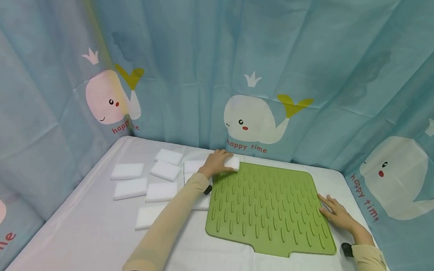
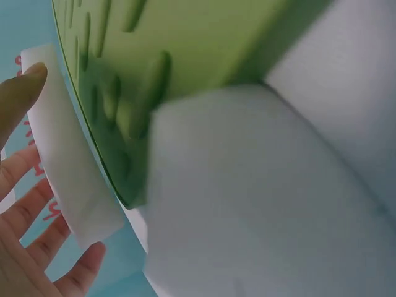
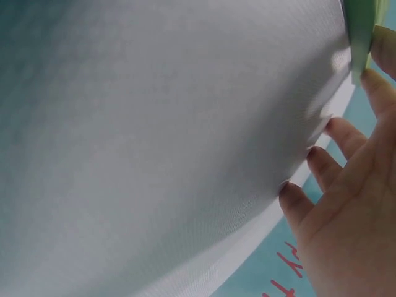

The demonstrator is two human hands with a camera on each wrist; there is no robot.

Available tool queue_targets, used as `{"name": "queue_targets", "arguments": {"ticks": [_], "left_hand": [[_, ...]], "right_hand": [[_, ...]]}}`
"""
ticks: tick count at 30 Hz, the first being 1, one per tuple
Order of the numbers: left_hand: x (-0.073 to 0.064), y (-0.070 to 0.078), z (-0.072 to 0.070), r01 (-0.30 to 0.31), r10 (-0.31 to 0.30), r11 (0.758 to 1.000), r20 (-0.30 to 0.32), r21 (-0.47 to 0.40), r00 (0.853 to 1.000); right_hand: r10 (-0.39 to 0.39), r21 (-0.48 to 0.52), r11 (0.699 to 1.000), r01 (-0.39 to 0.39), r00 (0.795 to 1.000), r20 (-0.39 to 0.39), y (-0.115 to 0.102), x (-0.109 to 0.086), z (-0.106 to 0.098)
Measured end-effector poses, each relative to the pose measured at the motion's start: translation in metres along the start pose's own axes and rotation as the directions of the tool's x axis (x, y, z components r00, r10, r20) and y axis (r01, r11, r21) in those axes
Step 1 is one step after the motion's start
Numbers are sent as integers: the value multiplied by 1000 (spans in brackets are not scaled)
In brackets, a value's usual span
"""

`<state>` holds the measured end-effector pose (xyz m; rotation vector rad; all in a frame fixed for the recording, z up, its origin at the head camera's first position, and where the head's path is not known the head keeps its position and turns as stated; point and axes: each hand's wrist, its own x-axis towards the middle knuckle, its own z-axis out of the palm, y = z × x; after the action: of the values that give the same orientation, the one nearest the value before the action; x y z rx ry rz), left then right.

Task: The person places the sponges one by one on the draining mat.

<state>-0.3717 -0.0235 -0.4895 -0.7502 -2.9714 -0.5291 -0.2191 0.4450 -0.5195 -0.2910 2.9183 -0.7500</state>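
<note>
In the head view, a green mat with rows of raised oblong ridges lies on the white tabletop. At the mat's far left corner, the left hand grips a white block between thumb and fingers. Beside the mat's right edge, the right hand lies with its fingers loosely extended and spread, the two hands well apart across the mat. To the left of the mat lie several loose white blocks, some partly covered by the left sleeve. Beyond the mat's far edge hangs a blue curtain printed with whales. In the left wrist view, the left thumb lies on one side of the held block and the fingers on the other, just off the mat's edge; whether block and mat touch cannot be told. A large, blurred white shape covers part of the mat. In the right wrist view, the thumb and forefinger are at the mat's edge, with the other fingertips beside it along the tabletop.
</note>
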Motion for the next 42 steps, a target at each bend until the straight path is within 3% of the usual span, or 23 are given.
{"name": "queue_targets", "arguments": {"ticks": [12, 27, 32, 42], "left_hand": [[11, 11, 7, 26, -30, 997, 64, 70, 997], [11, 12, 9, 34, -42, 997, 124, 65, 991], [11, 13, 4, 34, -42, 997, 116, 71, 992], [-2, 7, -6, 18, -19, 999, 41, 26, 999]], "right_hand": [[11, 11, 1000, -12, 1000, 9, -5, -1, -2], [11, 10, 1000, -11, 1000, 9, -3, 1, -2], [12, 12, 1000, -12, 1000, 10, -3, 2, -3], [17, 16, 1000, -17, 1000, 5, 0, 2, -1]]}}
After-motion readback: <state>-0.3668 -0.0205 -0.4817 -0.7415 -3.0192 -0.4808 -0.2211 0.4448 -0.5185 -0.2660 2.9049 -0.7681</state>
